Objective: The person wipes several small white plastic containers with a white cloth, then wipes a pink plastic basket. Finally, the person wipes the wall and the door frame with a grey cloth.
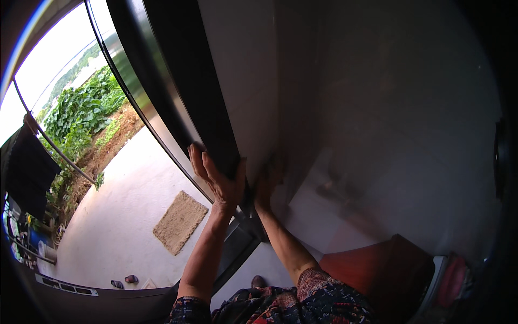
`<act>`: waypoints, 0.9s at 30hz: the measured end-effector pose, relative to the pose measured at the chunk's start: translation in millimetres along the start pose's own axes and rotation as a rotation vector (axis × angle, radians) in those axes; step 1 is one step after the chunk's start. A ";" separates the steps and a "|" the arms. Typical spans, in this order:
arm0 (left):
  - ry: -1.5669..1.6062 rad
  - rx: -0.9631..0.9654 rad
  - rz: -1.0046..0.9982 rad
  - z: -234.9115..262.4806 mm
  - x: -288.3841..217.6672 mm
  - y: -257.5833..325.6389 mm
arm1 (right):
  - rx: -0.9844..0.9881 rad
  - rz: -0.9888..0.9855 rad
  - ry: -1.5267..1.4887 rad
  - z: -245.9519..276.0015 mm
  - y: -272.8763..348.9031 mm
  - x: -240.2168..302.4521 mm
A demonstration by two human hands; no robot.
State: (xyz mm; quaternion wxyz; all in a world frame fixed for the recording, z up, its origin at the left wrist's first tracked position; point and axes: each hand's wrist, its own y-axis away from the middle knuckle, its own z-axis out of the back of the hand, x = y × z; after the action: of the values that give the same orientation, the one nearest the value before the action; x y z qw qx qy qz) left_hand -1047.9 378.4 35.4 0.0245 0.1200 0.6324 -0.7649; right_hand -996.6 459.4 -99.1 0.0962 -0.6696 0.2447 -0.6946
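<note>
My left hand [217,178] lies against a tall dark door frame [189,70]. Its fingers stretch upward along the shiny metal edge, and the thumb stands apart on the dark face. Close to its right, my right hand [266,183] is raised against the glossy pale panel [243,70] beside the frame. Shadow and blur hide its fingers, so I cannot make out whether it holds anything. Both forearms reach up from patterned dark sleeves.
Left of the frame, a brown mat [181,222] lies on pale paving [113,216], with shoes [131,279] nearby. Dark cloth [32,167] hangs by green plants [81,113]. At lower right stands a reddish-brown box-like piece [361,262]. A shoe [259,281] shows below me.
</note>
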 end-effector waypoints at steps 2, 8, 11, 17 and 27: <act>0.000 0.011 -0.011 -0.1 3.1 1.1 | 0.070 -0.274 -0.328 3.5 12.9 -6.5; 0.044 0.055 -0.050 -0.6 9.0 5.2 | 0.363 -0.586 -1.052 15.2 30.5 42.9; 0.132 0.094 -0.070 6.2 5.5 1.9 | 0.466 -0.407 -0.943 23.0 11.7 103.4; 0.299 0.093 -0.019 4.2 14.7 5.8 | 0.666 0.185 -0.834 34.9 -41.7 191.3; 0.104 0.110 -0.096 3.6 7.0 2.1 | 0.251 0.166 -0.475 0.6 -61.6 127.6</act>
State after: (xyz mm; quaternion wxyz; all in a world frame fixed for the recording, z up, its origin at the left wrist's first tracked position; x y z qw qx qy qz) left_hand -1054.9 375.2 32.5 -0.0518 0.1300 0.5950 -0.7915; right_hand -994.9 453.5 42.5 0.2895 -0.7743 0.1813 -0.5327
